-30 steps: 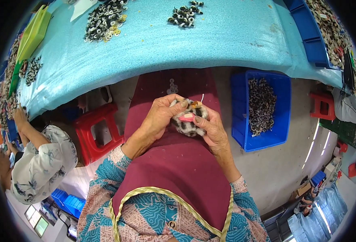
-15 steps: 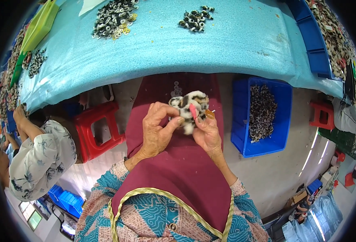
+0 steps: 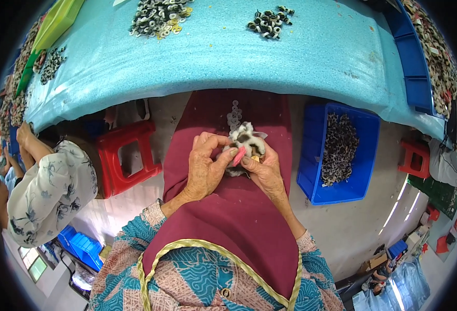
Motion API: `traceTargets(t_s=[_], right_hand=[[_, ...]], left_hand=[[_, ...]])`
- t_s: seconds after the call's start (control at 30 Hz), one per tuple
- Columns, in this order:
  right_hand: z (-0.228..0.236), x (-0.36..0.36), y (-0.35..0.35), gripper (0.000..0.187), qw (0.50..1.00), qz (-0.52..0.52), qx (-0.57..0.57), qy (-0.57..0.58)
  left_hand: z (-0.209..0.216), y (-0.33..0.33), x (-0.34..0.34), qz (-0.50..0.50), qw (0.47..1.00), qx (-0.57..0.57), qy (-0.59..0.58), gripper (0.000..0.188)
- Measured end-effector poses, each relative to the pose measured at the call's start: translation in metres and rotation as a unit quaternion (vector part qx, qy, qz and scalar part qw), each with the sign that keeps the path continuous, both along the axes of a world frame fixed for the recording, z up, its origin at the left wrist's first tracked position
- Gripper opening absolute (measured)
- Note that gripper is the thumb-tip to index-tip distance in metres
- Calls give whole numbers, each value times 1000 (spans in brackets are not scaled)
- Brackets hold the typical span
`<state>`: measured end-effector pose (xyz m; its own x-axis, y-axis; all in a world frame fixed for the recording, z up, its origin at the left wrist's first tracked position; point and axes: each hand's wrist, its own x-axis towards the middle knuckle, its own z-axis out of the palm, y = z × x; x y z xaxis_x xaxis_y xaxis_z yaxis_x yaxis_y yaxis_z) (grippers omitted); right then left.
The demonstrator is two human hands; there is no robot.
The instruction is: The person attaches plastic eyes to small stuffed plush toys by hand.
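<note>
Left stood a red stool (image 3: 109,160) near a co-worker's floral sleeve (image 3: 57,181), far left a yellow-green basket (image 3: 57,23), right another stool (image 3: 415,147).

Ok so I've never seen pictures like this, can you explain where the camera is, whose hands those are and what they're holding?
There's no machine here. A person wears a wide fisheye camera on their head, looking down, so straight edges bend near the rim. The bare left hand and right hand are the wearer's own, in front of a maroon apron. Together they hold a small fuzzy piece, white with dark patches, with a pink part showing between the hands. Beyond, on the light blue table covering, lie two heaps of small black and white pieces: a larger one and a smaller one.
</note>
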<state>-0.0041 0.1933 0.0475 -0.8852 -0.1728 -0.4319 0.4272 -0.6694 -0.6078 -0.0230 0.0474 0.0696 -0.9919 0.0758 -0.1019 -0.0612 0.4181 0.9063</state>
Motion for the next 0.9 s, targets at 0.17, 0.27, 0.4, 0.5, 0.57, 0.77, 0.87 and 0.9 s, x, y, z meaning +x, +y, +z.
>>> traceTargets(t_s=[0.17,0.27,0.4,0.5,0.57,0.77,0.87,0.9], right_hand=[[-6,-2,0,37,993,54,91,48],[0,-5,2,37,978,90,181,59],[8,-2,0,31,977,67,199,18],[22,-4,-4,26,976,56,212,-11],[25,-2,-5,24,967,70,244,-16],[22,1,-10,23,899,69,429,52],[5,-3,-15,24,873,42,480,81],[3,-7,-17,24,867,28,489,90]], left_hand=[[-6,0,3,47,989,110,-91,8],[-8,0,6,33,993,78,-82,12],[-12,0,7,86,900,319,-284,16],[-10,-2,8,122,807,463,-346,17],[-8,-3,11,128,797,482,-342,17],[-7,-6,18,35,942,279,-181,16],[8,6,15,-49,986,142,-75,13],[6,7,15,-50,986,143,-74,13]])
